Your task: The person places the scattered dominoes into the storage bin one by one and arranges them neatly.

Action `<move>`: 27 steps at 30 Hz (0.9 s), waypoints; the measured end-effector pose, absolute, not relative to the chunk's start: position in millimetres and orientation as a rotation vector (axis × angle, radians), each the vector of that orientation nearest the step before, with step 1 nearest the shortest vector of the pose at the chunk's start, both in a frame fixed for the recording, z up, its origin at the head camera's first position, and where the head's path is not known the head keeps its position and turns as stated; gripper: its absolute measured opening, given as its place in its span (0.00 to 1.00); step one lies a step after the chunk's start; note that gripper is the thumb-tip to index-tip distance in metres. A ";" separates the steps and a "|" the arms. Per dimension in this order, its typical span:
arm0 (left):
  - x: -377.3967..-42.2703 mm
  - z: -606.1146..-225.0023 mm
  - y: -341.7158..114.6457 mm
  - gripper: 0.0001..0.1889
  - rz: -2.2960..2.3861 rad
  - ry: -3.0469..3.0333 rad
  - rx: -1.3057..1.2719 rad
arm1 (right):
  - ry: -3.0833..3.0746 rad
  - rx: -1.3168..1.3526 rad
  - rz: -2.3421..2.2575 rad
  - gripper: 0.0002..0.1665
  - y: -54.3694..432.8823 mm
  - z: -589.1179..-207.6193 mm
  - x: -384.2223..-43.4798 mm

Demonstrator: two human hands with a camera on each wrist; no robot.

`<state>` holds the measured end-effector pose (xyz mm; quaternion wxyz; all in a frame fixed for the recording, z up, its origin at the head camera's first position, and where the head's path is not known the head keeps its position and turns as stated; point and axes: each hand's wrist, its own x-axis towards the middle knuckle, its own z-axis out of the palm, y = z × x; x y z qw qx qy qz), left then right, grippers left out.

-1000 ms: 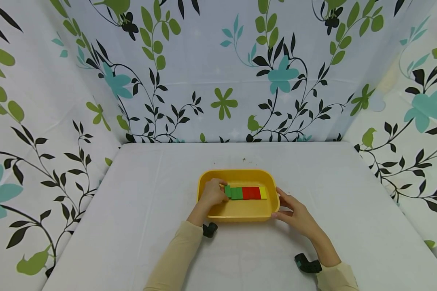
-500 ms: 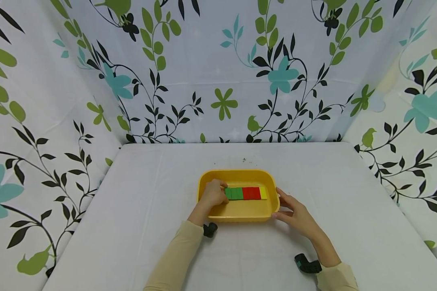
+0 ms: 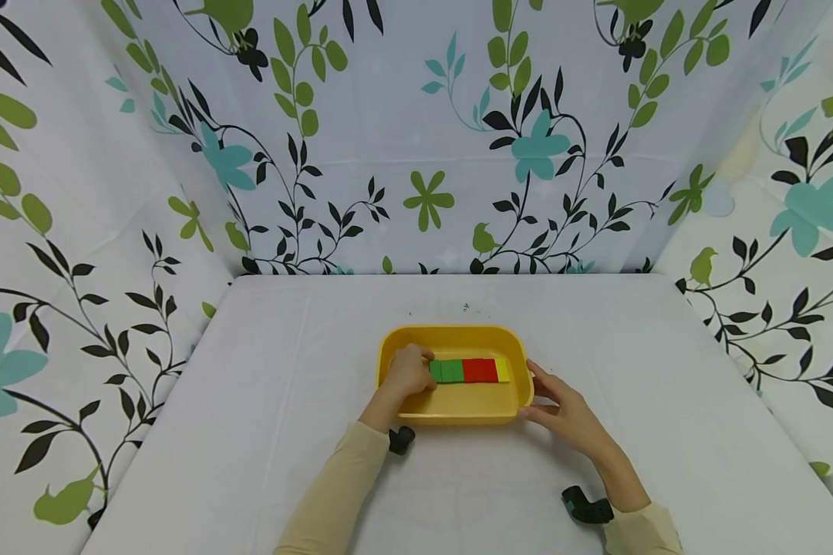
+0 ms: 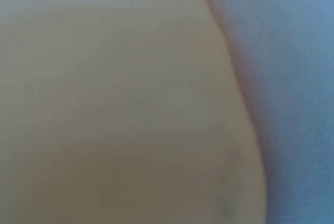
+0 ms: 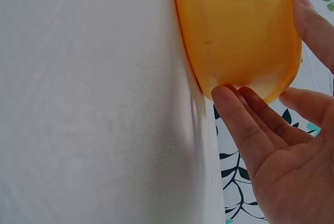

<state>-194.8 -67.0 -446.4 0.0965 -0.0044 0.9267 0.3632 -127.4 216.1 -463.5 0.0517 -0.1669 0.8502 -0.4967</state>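
A yellow plastic tray (image 3: 458, 405) sits on the white table. Inside it a row of flat coloured pieces runs left to right: green pieces (image 3: 450, 371), red pieces (image 3: 480, 371) and a yellow piece (image 3: 503, 370). My left hand (image 3: 408, 371) reaches into the tray, its thumb and a finger pinching the green piece at the row's left end; the palm side is hidden. My right hand (image 3: 562, 408) holds the tray's right end, with fingers (image 5: 245, 125) against its outer wall in the right wrist view. Blurred skin fills most of the left wrist view.
A white cloth covers the table (image 3: 305, 347). Small dark specks (image 3: 467, 307) lie behind the tray. Curtains with printed leaves (image 3: 426, 200) close off the back and both sides. A black wrist device (image 3: 586, 506) sits at the right wrist, another black device (image 3: 401, 440) at the left.
The leftmost green piece, earlier slightly out of line, now lies even with the row. Both hands stay in nearly the same place, and the tray has not moved.
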 end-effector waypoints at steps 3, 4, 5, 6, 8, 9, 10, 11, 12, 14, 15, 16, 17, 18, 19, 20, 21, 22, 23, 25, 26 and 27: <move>-195.6 -447.7 -66.4 0.26 1.070 2.753 -0.006 | 2.589 -0.509 -1.507 0.49 216.5 -463.8 -127.6; -196.0 -447.9 -66.2 0.26 1.072 2.748 -0.008 | 2.590 -0.510 -1.506 0.49 216.6 -463.7 -127.6; -196.2 -447.8 -66.1 0.26 1.071 2.747 -0.007 | 2.591 -0.512 -1.503 0.49 216.7 -463.7 -127.7; -196.3 -447.8 -65.8 0.26 1.071 2.743 -0.008 | 2.591 -0.511 -1.504 0.49 216.7 -463.5 -127.7; -196.3 -447.1 -65.3 0.26 1.071 2.733 -0.013 | 2.592 -0.509 -1.503 0.49 216.7 -463.3 -127.7; -196.4 -447.0 -65.1 0.26 1.068 2.731 -0.014 | 2.592 -0.507 -1.503 0.49 216.8 -463.2 -127.7; -196.4 -446.7 -64.9 0.26 1.069 2.729 -0.013 | 2.592 -0.506 -1.503 0.49 216.8 -463.2 -127.6; -196.4 -446.6 -64.8 0.26 1.066 2.731 -0.007 | 2.592 -0.505 -1.503 0.49 216.8 -463.2 -127.6; -196.4 -446.8 -64.6 0.26 1.063 2.733 -0.004 | 2.593 -0.503 -1.503 0.49 216.8 -463.2 -127.6; -196.4 -446.4 -64.4 0.27 1.056 2.739 0.004 | 2.589 -0.502 -1.505 0.49 216.6 -462.9 -127.7; -196.3 -446.6 -64.5 0.27 1.053 2.742 0.007 | 2.588 -0.502 -1.506 0.49 216.5 -462.8 -127.8; -196.1 -446.6 -64.6 0.27 1.052 2.743 0.008 | 2.587 -0.503 -1.506 0.49 216.3 -462.7 -128.0; -196.1 -446.7 -64.7 0.27 1.048 2.745 0.008 | 2.587 -0.503 -1.505 0.49 216.2 -462.7 -128.2; -195.9 -446.8 -64.7 0.27 1.046 2.744 0.005 | 2.585 -0.503 -1.506 0.49 216.1 -462.8 -128.4; -195.7 -446.7 -64.8 0.27 1.049 2.742 0.003 | 2.585 -0.505 -1.506 0.49 216.0 -462.8 -128.6; -195.7 -447.0 -65.1 0.27 1.050 2.743 0.002 | 2.584 -0.505 -1.506 0.49 216.0 -463.0 -128.7; -195.9 -447.4 -65.4 0.27 1.053 2.743 0.000 | 2.583 -0.507 -1.507 0.49 215.9 -463.2 -128.9; -196.0 -447.7 -65.7 0.28 1.057 2.743 -0.002 | 2.583 -0.508 -1.508 0.49 215.9 -463.2 -129.0; -196.0 -448.0 -65.9 0.28 1.060 2.743 -0.003 | 2.582 -0.510 -1.508 0.49 215.8 -463.3 -128.9; -195.9 -448.6 -66.2 0.28 1.065 2.744 -0.007 | 2.580 -0.512 -1.511 0.49 215.7 -463.2 -128.6; -195.7 -448.6 -66.3 0.29 1.070 2.744 -0.010 | 2.576 -0.511 -1.514 0.49 215.7 -463.2 -128.5; -195.3 -448.2 -66.4 0.29 1.082 2.742 -0.011 | 2.574 -0.513 -1.514 0.49 215.7 -463.2 -128.5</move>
